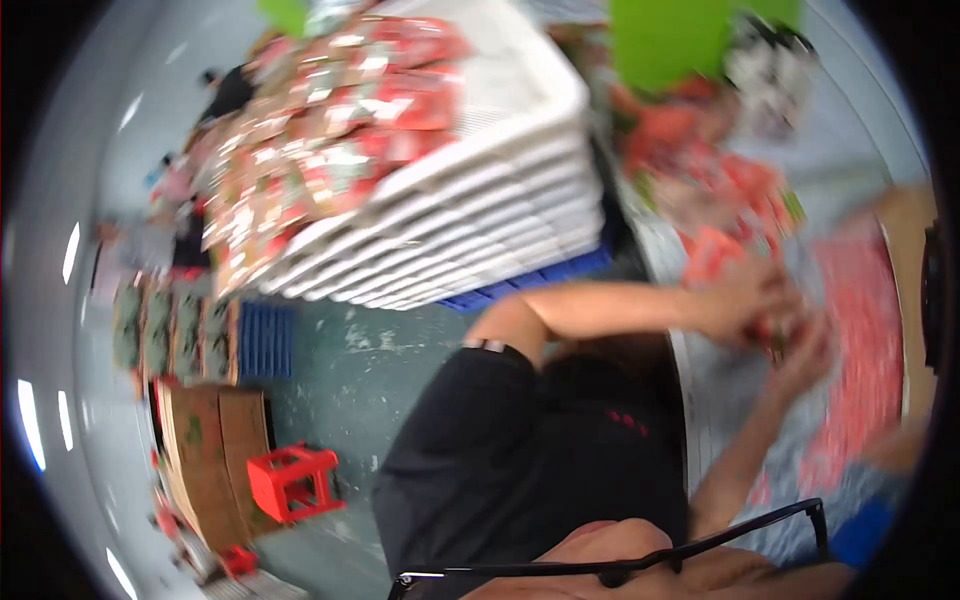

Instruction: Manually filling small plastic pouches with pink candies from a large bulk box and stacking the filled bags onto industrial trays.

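My two hands meet above the worktable at the right, both smeared by motion. My left hand (742, 298) comes across from the left with its fingers bent inward. Against it, from below, my right hand (806, 352) is closed, fingertips touching the left ones. Pinched between them is a small dark and reddish thing (774, 336), mostly hidden and too blurred to name. Just beyond the left hand lies a heap of red packets (735, 195). Beside the right hand spreads a layer of pinkish-red pieces (855, 330), whose kind I cannot tell.
At the upper left, shiny red packets (340, 130) fill the top of stacked white crates (480, 215), above a blue base (530, 280). A green bin (670, 45) stands past the table. Behind are cardboard boxes (205, 450), a red stool (295, 482), blue crates (265, 340) and several people.
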Tool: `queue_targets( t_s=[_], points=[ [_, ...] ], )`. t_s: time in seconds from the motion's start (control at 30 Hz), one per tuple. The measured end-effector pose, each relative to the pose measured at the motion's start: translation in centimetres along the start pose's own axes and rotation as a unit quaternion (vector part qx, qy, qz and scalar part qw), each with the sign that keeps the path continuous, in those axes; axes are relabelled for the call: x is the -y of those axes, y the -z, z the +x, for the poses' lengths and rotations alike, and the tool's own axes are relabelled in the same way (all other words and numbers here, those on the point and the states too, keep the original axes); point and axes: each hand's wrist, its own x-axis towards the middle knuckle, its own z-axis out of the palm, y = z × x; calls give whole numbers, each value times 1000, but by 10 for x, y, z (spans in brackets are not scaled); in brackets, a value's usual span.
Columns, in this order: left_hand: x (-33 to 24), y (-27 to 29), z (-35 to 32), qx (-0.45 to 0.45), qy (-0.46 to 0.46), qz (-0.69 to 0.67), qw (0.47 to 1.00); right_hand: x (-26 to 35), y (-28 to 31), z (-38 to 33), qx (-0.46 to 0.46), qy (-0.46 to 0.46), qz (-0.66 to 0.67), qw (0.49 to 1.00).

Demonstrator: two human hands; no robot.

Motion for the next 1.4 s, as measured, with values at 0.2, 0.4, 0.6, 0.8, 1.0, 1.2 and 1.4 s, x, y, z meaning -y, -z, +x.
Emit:
queue_targets(
  t_s=[0.2, 0.4, 0.6, 0.8, 1.0, 1.2, 1.4],
  points=[
    [-22, -6, -7, -4, 37, 52, 998, 8, 4, 9, 19, 39, 17, 999],
    [-20, -3, -8, -39, 60, -11, 997, 25, -2, -4, 109, -43, 36, 992],
    [-4, -18, -9, 15, 51, -27, 998, 5, 11, 8, 161, 200, -124, 958],
    [-11, -19, 12, 10, 57, -75, 996, 38, 0, -16, 55, 102, -32, 993],
    [-30, -76, 13, 93, 26, -134, 986, 56, 68, -42, 15, 178, -106, 978],
    [-121, -73, 39, 68, 86, -335, 936, 74, 95, -81, 14, 254, -427, 868],
    [-135, -144, 11, 107, -101, -389, 909, 59, 125, -115, 43, 130, -534, 834]
  ],
)
